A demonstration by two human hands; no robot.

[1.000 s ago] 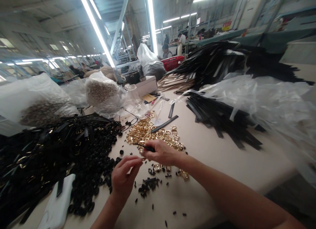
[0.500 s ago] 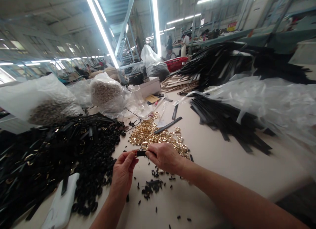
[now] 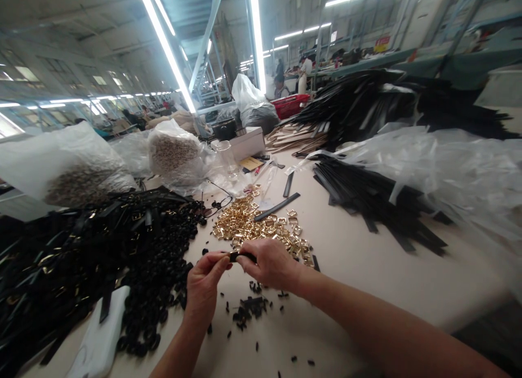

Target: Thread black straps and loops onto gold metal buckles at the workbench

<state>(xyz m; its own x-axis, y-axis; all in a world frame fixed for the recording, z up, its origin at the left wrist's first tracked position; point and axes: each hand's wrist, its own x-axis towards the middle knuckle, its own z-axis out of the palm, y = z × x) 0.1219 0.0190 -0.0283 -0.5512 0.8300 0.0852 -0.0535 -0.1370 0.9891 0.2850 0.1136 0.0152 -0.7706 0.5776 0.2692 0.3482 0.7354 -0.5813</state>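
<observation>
Both hands meet in front of the gold pile, pinching a short black strap (image 3: 234,257) between them. My left hand (image 3: 204,283) is closed on the strap's left end, where a glint of gold looks like a buckle; the fingertips partly cover it. My right hand (image 3: 271,264) is closed round the other end, thumb and fingers over the strap. Just beyond lie many loose gold buckles (image 3: 238,217), some against the right hand's far side. Below the hands, small black loops (image 3: 247,313) are scattered over the pale table (image 3: 350,291).
At left is a heap of black straps with buckles (image 3: 81,231), beside a white block (image 3: 100,334). Black strips (image 3: 379,209) lie at right near clear plastic sheeting (image 3: 457,166). Filled plastic bags (image 3: 173,149) and a clear jar (image 3: 225,155) stand behind. People work far back.
My hands have drawn slightly closer together, and less of the strap shows between them. The right fingers have shifted their hold on it.
</observation>
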